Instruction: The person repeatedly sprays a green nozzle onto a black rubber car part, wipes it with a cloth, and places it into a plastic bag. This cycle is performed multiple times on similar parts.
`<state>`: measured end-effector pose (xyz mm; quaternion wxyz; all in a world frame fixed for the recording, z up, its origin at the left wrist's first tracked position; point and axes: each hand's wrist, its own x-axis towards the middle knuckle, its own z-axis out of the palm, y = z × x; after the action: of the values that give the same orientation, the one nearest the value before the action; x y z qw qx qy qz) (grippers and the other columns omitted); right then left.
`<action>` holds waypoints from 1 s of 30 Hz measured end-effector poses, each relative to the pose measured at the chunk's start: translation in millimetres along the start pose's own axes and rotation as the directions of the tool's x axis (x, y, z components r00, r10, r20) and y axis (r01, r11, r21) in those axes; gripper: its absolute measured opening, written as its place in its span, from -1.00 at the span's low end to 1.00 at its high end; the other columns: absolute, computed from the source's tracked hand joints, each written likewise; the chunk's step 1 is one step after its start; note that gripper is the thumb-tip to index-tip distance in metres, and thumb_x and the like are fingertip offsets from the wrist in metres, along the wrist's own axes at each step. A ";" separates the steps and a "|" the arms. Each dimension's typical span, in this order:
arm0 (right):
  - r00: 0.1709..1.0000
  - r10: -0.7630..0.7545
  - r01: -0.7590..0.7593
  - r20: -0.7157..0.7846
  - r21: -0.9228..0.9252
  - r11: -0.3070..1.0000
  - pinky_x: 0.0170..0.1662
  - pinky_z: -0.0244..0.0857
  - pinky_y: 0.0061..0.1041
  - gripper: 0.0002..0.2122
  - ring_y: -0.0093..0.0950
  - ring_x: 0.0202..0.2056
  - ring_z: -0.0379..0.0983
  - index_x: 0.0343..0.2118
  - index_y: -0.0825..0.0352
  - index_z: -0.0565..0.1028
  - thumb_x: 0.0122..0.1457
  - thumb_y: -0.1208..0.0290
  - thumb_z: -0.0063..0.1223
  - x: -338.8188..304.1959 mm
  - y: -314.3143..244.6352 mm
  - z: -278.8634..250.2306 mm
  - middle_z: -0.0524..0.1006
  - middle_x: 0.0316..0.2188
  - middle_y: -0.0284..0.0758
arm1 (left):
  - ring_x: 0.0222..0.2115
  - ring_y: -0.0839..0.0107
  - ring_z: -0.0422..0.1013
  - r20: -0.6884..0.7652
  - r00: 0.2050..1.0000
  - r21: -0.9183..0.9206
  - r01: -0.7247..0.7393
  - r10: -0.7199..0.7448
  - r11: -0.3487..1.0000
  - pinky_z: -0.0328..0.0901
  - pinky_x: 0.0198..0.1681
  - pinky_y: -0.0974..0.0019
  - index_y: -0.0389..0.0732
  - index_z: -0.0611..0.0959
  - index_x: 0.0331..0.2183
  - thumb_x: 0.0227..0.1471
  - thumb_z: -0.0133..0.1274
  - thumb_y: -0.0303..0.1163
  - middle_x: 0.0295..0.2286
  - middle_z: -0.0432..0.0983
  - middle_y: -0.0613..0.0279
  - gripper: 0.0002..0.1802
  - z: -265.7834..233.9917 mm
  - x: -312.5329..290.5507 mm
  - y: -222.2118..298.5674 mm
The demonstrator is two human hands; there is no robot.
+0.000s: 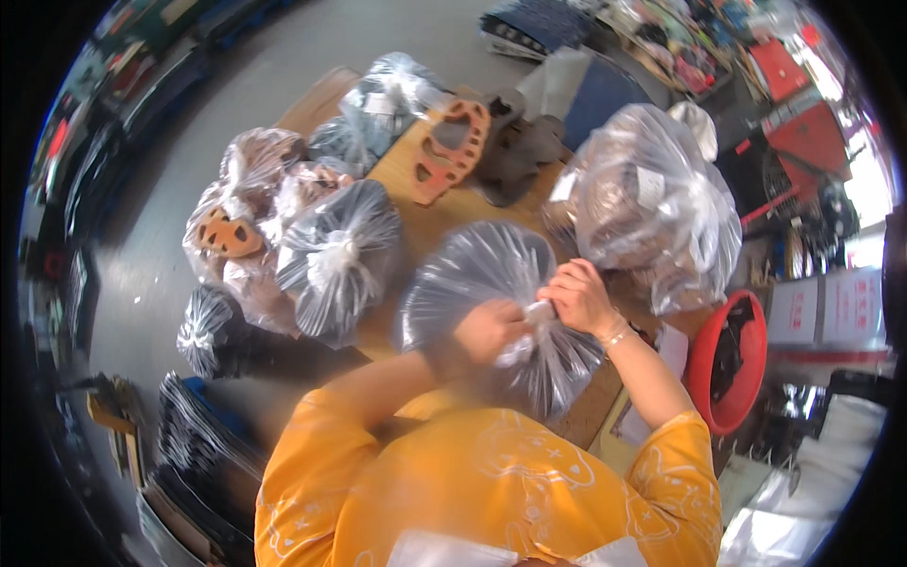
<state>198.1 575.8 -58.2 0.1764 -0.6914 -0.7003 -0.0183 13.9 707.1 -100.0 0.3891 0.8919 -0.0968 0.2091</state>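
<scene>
A filled clear plastic bag (477, 265) with dark contents stands in front of me, its film gathered into pleats toward a twisted neck. My right hand (578, 295) pinches that neck from the right side, its fingers closed. On the other side my left hand (491, 331), slightly smeared by motion, is closed on the gathered plastic. Just beyond the bag, an orange cut-out piece (453, 151) with several holes lies on the brown table (416, 189), beside dark grey cut shapes (515, 151).
Knotted clear bags crowd the left: one with dark contents (340, 260), one with pinkish pieces (246, 236). A large bag with brown contents (642, 189) stands at right. A red basin (727, 364) sits lower right, and stacked dark sheets (203, 435) lie lower left.
</scene>
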 end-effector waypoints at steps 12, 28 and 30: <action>-0.002 1.000 -0.700 0.005 0.714 -0.005 0.21 -0.02 -0.31 -0.39 -0.29 0.15 0.13 0.21 0.32 0.09 0.17 0.17 0.01 -133.1 -59.4 34.3 0.19 0.15 -0.14 | 0.18 -0.15 -0.08 -0.179 0.849 0.012 0.507 -0.497 0.862 -0.14 0.23 0.02 -0.26 0.08 0.21 -0.07 0.11 -0.16 0.18 -0.09 -0.22 -0.10 -76.4 -88.6 -3.7; -0.084 0.948 -0.709 -0.306 0.687 0.159 0.12 0.13 -0.34 -0.37 -0.27 0.11 0.23 0.11 0.44 0.24 0.09 0.09 0.09 -88.9 -98.1 73.1 0.29 0.11 -0.13 | 0.13 -0.02 0.10 -0.182 0.981 -0.012 0.066 -0.067 0.998 -0.01 0.19 -0.01 -0.28 0.28 0.12 0.05 -0.01 -0.34 0.11 0.14 -0.15 -0.40 -106.0 6.3 0.9; 0.003 0.899 -0.695 -0.437 0.646 0.317 0.09 0.14 -0.35 -0.47 -0.29 0.06 0.26 0.07 0.40 0.29 0.13 0.15 0.04 -124.3 -142.0 80.0 0.33 0.07 -0.19 | 0.04 0.09 0.25 -0.298 0.946 -0.274 0.044 -0.128 0.961 0.03 0.18 0.06 -0.28 0.35 0.05 0.07 -0.05 -0.25 0.01 0.29 -0.07 -0.47 -157.0 26.1 72.0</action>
<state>39.6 471.7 -136.0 0.5091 -0.8530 -0.0225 -0.1122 -33.6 773.3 54.5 0.5235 0.7912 -0.0214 0.3155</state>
